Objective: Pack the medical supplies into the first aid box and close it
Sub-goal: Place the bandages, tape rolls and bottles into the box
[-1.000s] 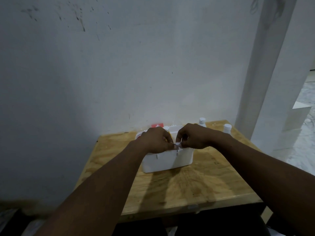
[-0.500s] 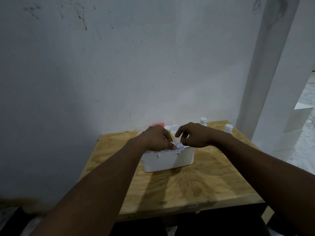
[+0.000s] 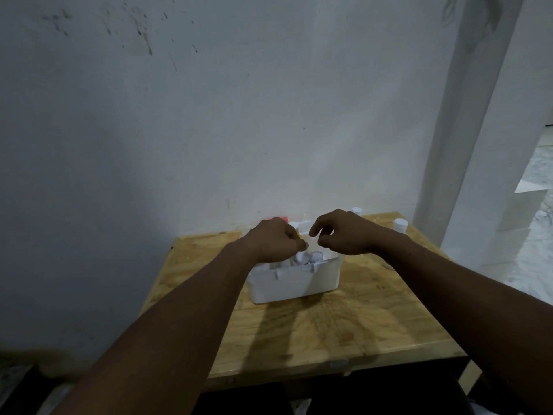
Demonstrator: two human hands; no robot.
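A white first aid box (image 3: 294,280) stands open at the centre of the frame on a wooden desk (image 3: 344,322) set against a pale wall (image 3: 209,115). Rolled white supplies (image 3: 308,258) stick up just inside its near rim. The left hand (image 3: 273,239) hovers over the box's left half, fingers curled together; whether they pinch anything I cannot tell. The right hand (image 3: 344,233) hangs just right of it, fingers loosely bent and apart, holding nothing. Two white bottles (image 3: 400,225) stand at the desk's far right edge, and a red item (image 3: 279,219) peeks out behind the left hand.
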